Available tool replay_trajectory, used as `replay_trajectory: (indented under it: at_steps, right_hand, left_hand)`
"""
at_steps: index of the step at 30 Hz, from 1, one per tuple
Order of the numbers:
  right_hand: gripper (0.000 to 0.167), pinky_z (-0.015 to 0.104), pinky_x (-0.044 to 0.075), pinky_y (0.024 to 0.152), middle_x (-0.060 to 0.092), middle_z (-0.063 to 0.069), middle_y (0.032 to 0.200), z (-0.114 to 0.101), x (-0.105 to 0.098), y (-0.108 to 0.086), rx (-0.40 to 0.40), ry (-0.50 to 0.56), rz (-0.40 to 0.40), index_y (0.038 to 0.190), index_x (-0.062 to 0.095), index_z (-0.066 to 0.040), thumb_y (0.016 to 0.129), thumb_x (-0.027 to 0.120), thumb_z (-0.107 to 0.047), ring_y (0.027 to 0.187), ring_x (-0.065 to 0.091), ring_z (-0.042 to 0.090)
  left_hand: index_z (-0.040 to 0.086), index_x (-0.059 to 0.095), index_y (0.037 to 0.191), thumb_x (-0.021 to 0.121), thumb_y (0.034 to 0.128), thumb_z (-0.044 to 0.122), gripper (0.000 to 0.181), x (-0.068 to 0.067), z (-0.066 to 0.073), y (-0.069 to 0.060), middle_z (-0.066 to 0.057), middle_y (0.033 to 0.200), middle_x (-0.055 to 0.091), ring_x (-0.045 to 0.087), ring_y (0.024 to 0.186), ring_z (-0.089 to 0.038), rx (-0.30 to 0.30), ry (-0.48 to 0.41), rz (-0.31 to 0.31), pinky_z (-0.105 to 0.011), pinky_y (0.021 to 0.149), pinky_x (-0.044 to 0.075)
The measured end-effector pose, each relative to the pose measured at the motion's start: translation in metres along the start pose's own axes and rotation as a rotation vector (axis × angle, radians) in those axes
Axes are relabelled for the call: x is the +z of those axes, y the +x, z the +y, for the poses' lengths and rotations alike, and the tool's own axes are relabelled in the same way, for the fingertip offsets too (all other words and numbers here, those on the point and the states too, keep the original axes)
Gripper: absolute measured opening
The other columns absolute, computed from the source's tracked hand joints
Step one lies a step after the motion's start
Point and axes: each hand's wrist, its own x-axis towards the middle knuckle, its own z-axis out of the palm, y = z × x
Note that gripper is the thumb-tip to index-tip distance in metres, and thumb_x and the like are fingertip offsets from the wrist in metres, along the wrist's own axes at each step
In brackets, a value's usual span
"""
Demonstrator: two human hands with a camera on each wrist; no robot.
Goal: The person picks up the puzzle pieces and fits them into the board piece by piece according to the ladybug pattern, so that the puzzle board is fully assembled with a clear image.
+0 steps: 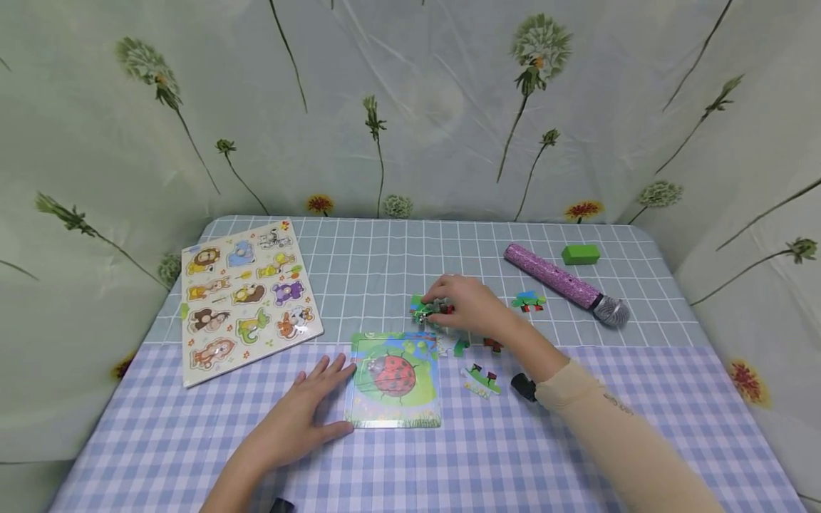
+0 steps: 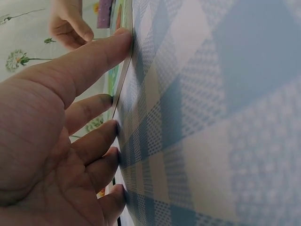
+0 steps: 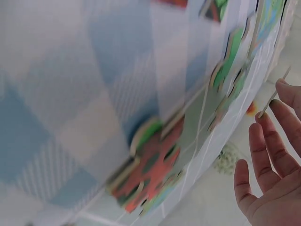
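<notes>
A square ladybug puzzle board lies flat on the checkered cloth. My left hand rests at its left side, fingers spread and nearly straight, with thumb and fingertips touching the edge. Beyond the board's top right corner, my right hand pinches a thin puzzle piece between thumb and fingertips, seen edge-on in the right wrist view. What is printed on that piece cannot be made out. Loose pieces lie under and around this hand, among them a green one, a red-brown one and a green-and-white one.
An animal peg puzzle lies at the left. At the back right are a glittery pink microphone and a green block. Another loose piece sits before the microphone. A floral curtain hangs behind the table.
</notes>
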Motion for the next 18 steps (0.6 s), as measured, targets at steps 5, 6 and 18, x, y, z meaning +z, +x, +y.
replay_trajectory:
  at_steps: [5, 6, 18]
  right_hand:
    - [0.031, 0.04, 0.061, 0.088, 0.075, 0.004, 0.125, -0.011, 0.007, -0.004, -0.047, -0.008, -0.007, 0.125, 0.08, -0.013, 0.097, 0.081, -0.025, 0.101, 0.073, 0.021]
    - [0.03, 0.04, 0.062, 0.09, 0.076, 0.004, 0.124, -0.013, 0.008, -0.004, -0.058, -0.014, -0.008, 0.124, 0.08, -0.013, 0.097, 0.081, -0.025, 0.103, 0.073, 0.021]
    - [0.029, 0.05, 0.057, 0.103, 0.076, -0.002, 0.123, -0.036, 0.026, -0.007, -0.125, -0.016, -0.062, 0.122, 0.082, -0.018, 0.096, 0.082, -0.03, 0.119, 0.071, 0.02]
  left_hand:
    - [0.016, 0.049, 0.162, 0.087, 0.089, 0.038, 0.085, 0.0, 0.0, 0.0, -0.014, 0.173, 0.038, 0.028, 0.162, -0.047, 0.002, 0.008, -0.002, -0.077, 0.126, 0.021]
    - [0.016, 0.049, 0.162, 0.087, 0.089, 0.039, 0.085, 0.0, 0.0, 0.0, -0.015, 0.174, 0.037, 0.028, 0.162, -0.047, 0.003, 0.014, 0.0, -0.077, 0.126, 0.021]
    - [0.019, 0.051, 0.161, 0.087, 0.088, 0.043, 0.085, 0.002, -0.001, 0.0, -0.018, 0.175, 0.033, 0.031, 0.161, -0.047, 0.006, 0.04, 0.018, -0.075, 0.126, 0.025]
